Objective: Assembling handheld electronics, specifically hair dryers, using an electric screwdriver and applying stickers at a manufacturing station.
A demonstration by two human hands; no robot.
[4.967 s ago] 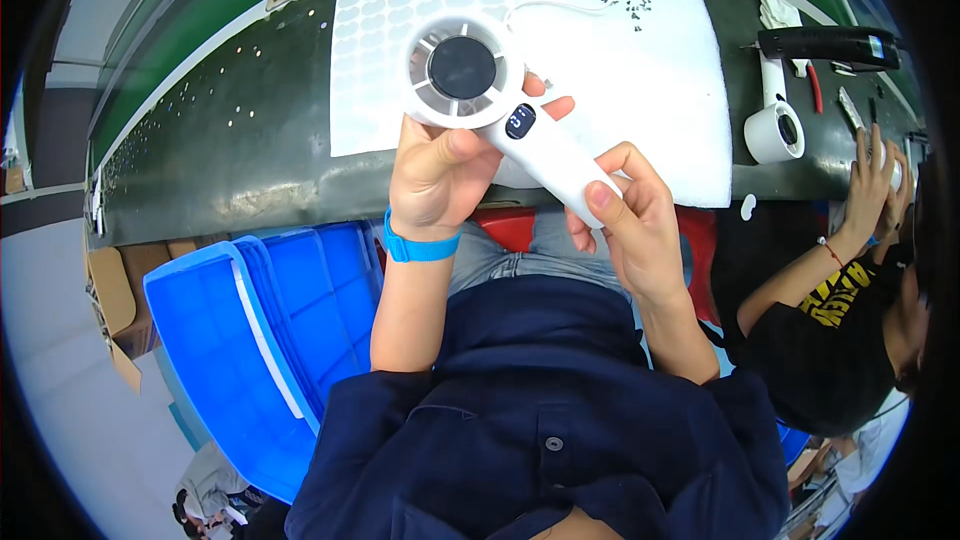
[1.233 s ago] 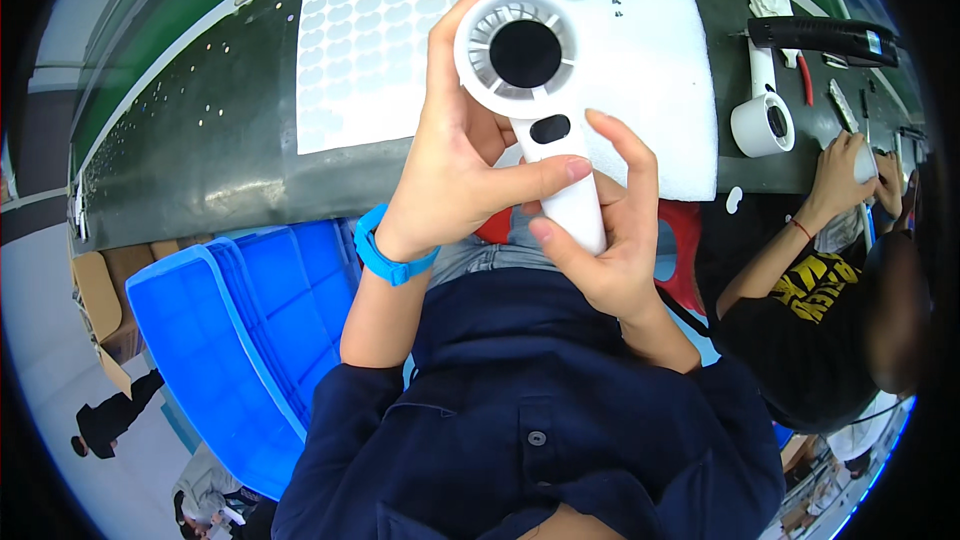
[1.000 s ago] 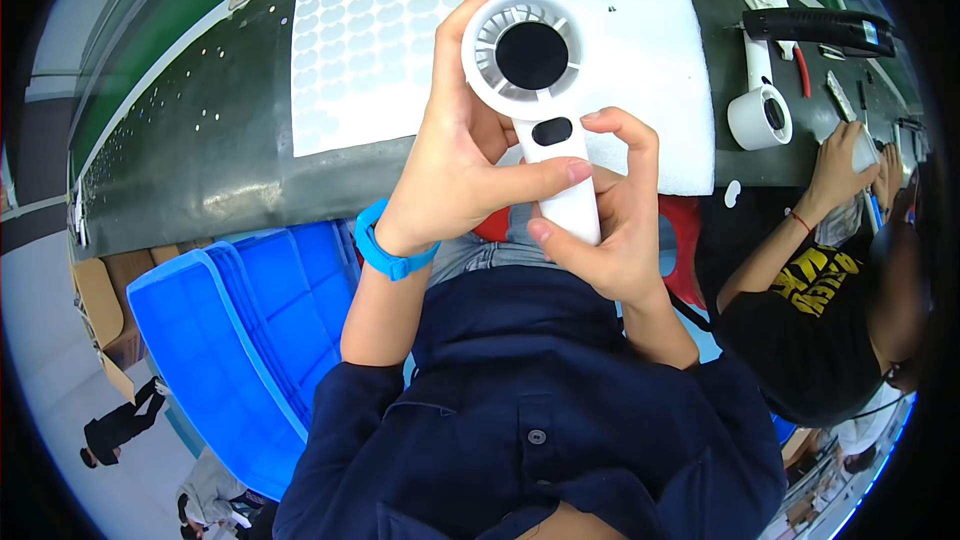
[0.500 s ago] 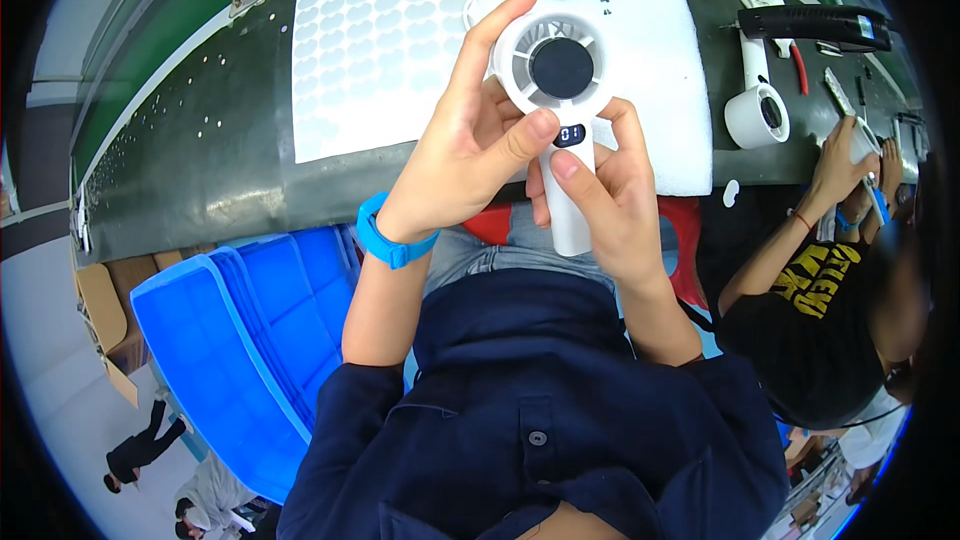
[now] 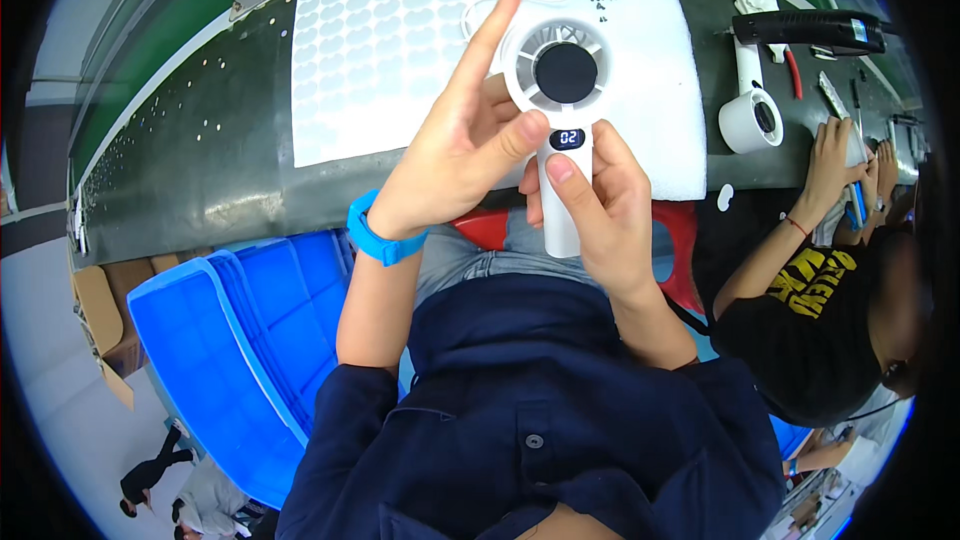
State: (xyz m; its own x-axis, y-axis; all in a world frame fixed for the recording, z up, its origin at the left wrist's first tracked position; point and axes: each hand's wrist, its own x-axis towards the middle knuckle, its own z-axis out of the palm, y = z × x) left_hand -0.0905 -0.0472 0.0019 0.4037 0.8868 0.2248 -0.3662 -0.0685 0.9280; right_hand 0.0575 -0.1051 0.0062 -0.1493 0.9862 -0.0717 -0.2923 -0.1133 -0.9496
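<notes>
A white handheld fan [image 5: 563, 240] stands upright in front of me, its round slatted head with a black centre disc facing up. A small dark display on its neck is lit with digits. My right hand [image 5: 612, 205] is wrapped round the handle, its thumb lying on the front just below the display. My left hand [image 5: 465, 145] holds the fan at the left side of the head, thumb at the neck and index finger stretched up past the rim. Its other fingers are partly hidden behind the head. A blue band circles my left wrist.
A sheet of pale stickers [image 5: 380, 50] and a white foam mat [image 5: 655, 100] cover the dark bench [image 5: 200, 180]. Small dark bits [image 5: 603, 0] and a white cable lie on the mat. Another white fan [image 5: 752, 120] lies right, near a co-worker's hand [image 5: 830, 165]. Blue crates [image 5: 220, 340] stand left.
The digits on the fan's display have changed. My left thumb has drawn back slightly from the display, and the fan has shifted a little down in view. The co-worker's hands have moved.
</notes>
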